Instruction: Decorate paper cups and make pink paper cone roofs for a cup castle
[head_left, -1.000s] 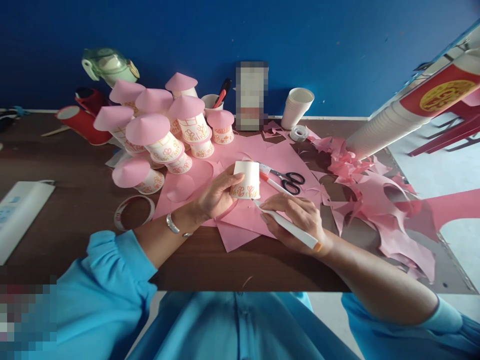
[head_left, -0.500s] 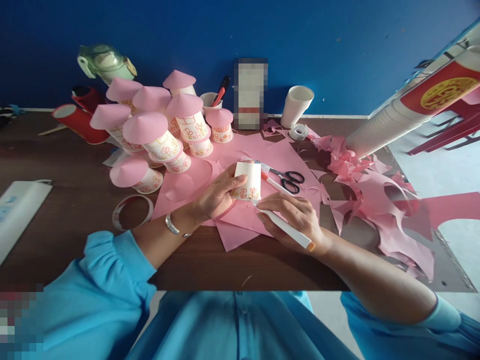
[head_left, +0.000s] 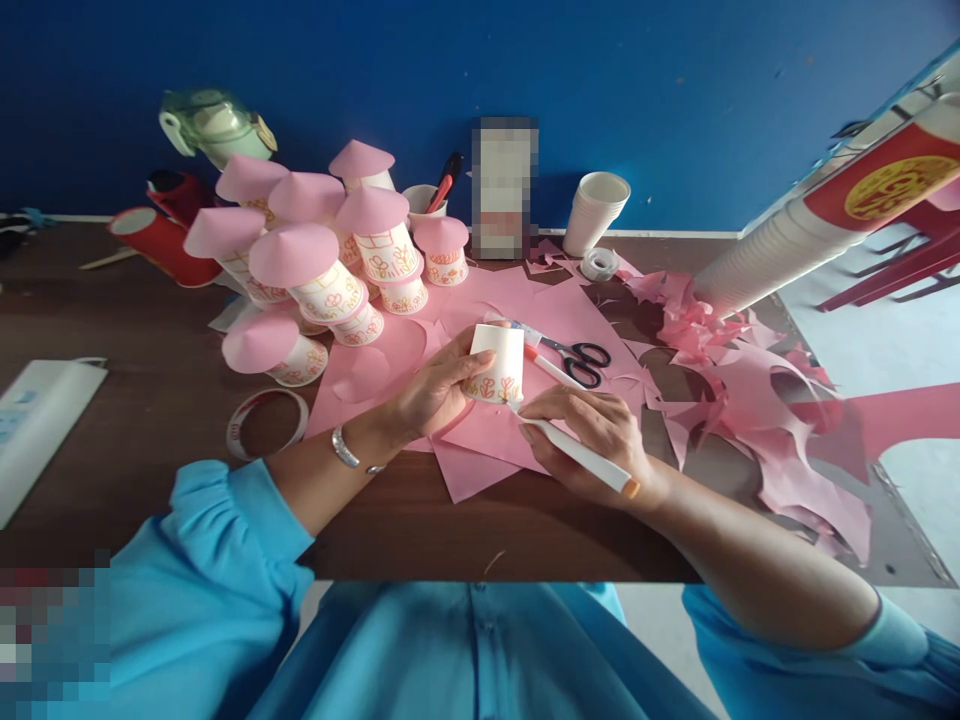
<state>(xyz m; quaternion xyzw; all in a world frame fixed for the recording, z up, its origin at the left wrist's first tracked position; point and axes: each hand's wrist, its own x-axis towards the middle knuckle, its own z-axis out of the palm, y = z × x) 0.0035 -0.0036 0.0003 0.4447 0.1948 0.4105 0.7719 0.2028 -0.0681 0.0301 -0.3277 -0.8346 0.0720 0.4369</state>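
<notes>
A white paper cup (head_left: 501, 352) with red and yellow flowers drawn along its lower edge is gripped by my left hand (head_left: 442, 385). My right hand (head_left: 589, 435) holds a white marker (head_left: 581, 455) with an orange end, its tip at the cup's lower edge. Just behind my right hand lies another white marker (head_left: 553, 370) with a red-orange part. Black-handled scissors (head_left: 581, 362) rest beside it. Under both hands spreads pink paper (head_left: 480, 470). Decorated cups with pink cone tops (head_left: 296, 255) stand grouped at the left, some of them stacked.
A tape roll (head_left: 268, 423) lies left of my left hand. Pink scraps (head_left: 780, 420) cover the right side, below a long stack of white cups (head_left: 780, 260). At the back are a short cup stack (head_left: 596, 212), clear tape (head_left: 599, 264) and a green bottle (head_left: 217, 130).
The marker in my right hand has shifted slightly right and its tip has moved a little along the cup's lower edge. My left hand still holds the cup in nearly the same place.
</notes>
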